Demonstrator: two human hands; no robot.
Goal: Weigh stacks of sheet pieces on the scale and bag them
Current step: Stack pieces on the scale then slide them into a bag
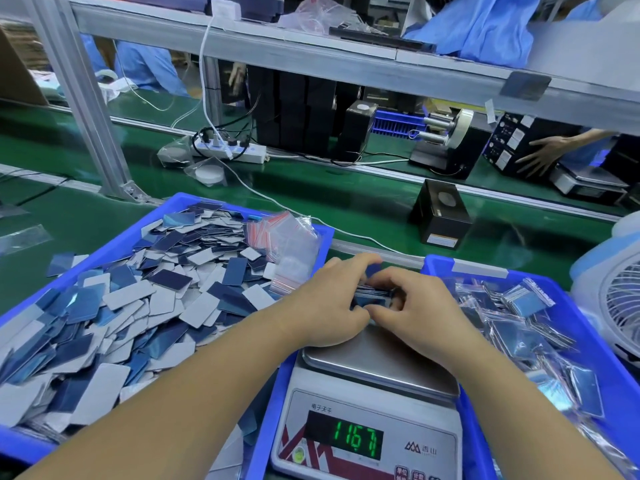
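- The left hand [329,303] and the right hand [412,306] meet over the far edge of the scale pan, and together they grip a small stack of dark blue sheet pieces [375,294]; the fingers of both hands are curled around the ends of the stack.
- The stack is held edge-on between the two hands, at the far rim of the pan; whether it touches the pan, I cannot tell.
- Under the hands is the white electronic scale with a steel pan [374,365]; its green display [356,439] shows digits that read about 1167.
- The scale stands between two trays at the near edge of the bench.
- On the left is the big blue plastic tray [138,220], full of loose rectangular sheet pieces, blue on one face and white-grey on the other [166,306].
- In the far right corner of this tray lies a pile of small clear zip bags with red strips [291,244].
- On the right is a second blue plastic tray [599,327], which holds filled clear bags with blue pieces inside [519,323].
- Beyond the trays, on the green bench surface [329,188], stands a small black box [440,213], and a white power strip [228,150] lies farther back.
- At the right edge a white fan with a wire grille [620,306] is partly visible.
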